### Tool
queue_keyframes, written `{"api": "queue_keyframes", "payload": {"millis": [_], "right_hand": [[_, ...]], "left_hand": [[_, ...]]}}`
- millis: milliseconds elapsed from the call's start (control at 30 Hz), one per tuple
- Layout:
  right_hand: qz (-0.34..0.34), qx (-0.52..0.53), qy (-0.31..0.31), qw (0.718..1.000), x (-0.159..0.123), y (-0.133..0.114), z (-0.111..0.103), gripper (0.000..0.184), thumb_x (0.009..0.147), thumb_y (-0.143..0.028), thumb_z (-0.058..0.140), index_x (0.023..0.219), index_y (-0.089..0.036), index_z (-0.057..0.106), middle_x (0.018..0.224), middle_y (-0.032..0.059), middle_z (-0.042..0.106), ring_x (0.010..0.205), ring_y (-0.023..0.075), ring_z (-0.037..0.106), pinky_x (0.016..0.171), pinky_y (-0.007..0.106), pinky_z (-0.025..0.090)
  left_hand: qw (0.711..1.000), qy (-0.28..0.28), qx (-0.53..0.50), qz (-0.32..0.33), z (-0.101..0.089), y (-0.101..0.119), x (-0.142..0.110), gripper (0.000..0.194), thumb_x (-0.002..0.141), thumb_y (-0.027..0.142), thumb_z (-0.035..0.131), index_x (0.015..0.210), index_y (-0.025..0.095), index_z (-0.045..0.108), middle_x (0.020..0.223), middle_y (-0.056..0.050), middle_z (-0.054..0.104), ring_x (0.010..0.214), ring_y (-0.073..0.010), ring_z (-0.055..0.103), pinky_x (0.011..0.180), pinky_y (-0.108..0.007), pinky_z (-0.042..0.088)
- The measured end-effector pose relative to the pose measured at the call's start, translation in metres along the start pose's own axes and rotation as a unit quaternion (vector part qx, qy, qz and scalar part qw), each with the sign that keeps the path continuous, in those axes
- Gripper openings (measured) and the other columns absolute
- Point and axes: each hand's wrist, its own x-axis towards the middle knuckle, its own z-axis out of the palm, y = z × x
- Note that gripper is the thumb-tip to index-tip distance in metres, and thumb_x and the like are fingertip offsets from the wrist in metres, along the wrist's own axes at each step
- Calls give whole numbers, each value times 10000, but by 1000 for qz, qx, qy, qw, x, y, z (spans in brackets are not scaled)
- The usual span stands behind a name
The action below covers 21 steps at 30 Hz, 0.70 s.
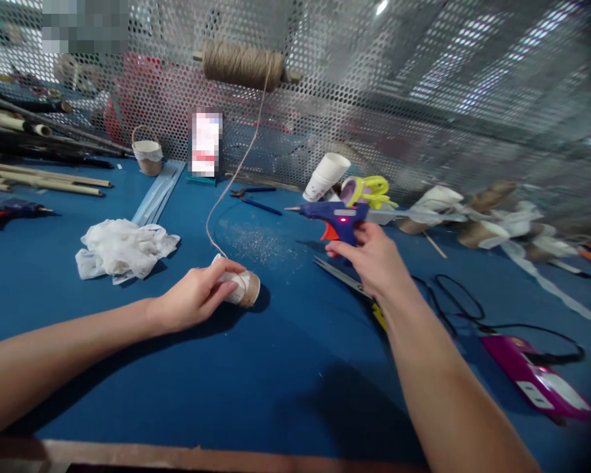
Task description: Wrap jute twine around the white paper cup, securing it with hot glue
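Observation:
My left hand (200,293) is wrapped round a small paper cup (243,289) lying tilted on its side over the blue table. Brown twine is wound about the cup's end, and a strand of twine (241,161) runs from it up to the spool (241,64). My right hand (369,253) grips a blue hot glue gun (342,220) with an orange trigger and a lit red light. Its nozzle points left, apart from the cup, and a clear glue stick (398,215) sticks out behind. Scissors (347,279) with yellow handles lie beneath my right wrist.
A crumpled white cloth (125,248) and a second glue gun (12,209) lie left. Pliers (259,197), stacked paper cups (326,176) and a twine-wrapped basket (148,156) stand or lie toward the mesh. A purple power strip (536,378) with a black cord is at right.

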Motion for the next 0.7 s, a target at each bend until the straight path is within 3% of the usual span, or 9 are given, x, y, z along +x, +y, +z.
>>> {"api": "queue_keyframes", "payload": {"millis": [67, 133, 300, 533, 700], "right_hand": [[25, 144, -105, 984, -22, -10, -12, 266, 678, -367, 655, 851, -192, 553, 700, 33, 642, 573, 165, 618, 576, 309, 514], [23, 156, -174, 972, -42, -17, -19, 254, 698, -428, 648, 701, -187, 568, 620, 26, 617, 483, 133, 572, 471, 267, 468], [-33, 137, -262, 955, -72, -24, -17, 251, 761, -432, 594, 843, -197, 620, 555, -4, 592, 439, 116, 529, 407, 240, 442], [-31, 3, -265, 964, -85, -31, -11, 192, 718, -417, 607, 627, -252, 566, 406, -29, 517, 347, 138, 491, 356, 268, 429], [-151, -78, -218, 961, -88, -27, -7, 208, 754, -387, 580, 572, -287, 586, 357, -22, 469, 371, 174, 503, 361, 301, 385]], "left_hand": [[1000, -2, -3, -14, -1, 0, 1, 273, 906, 262, 354, 1108, 122, 473, 687, -15, 626, 552, -126, 551, 556, -239, 429], [1000, -2, -11, -27, -2, 0, 2, 276, 910, 270, 356, 1108, 124, 482, 718, -24, 640, 583, -129, 566, 574, -241, 437], [997, 3, -50, -63, -1, -3, 3, 292, 919, 310, 358, 1105, 132, 494, 763, -28, 637, 613, -126, 565, 560, -224, 433], [997, 2, -54, -54, 0, -6, 3, 269, 926, 304, 362, 1100, 139, 485, 656, 11, 591, 525, -104, 504, 507, -204, 386], [999, 7, -34, -42, 0, -4, 4, 273, 921, 289, 359, 1103, 129, 485, 644, 9, 602, 515, -103, 506, 512, -207, 389]]}}
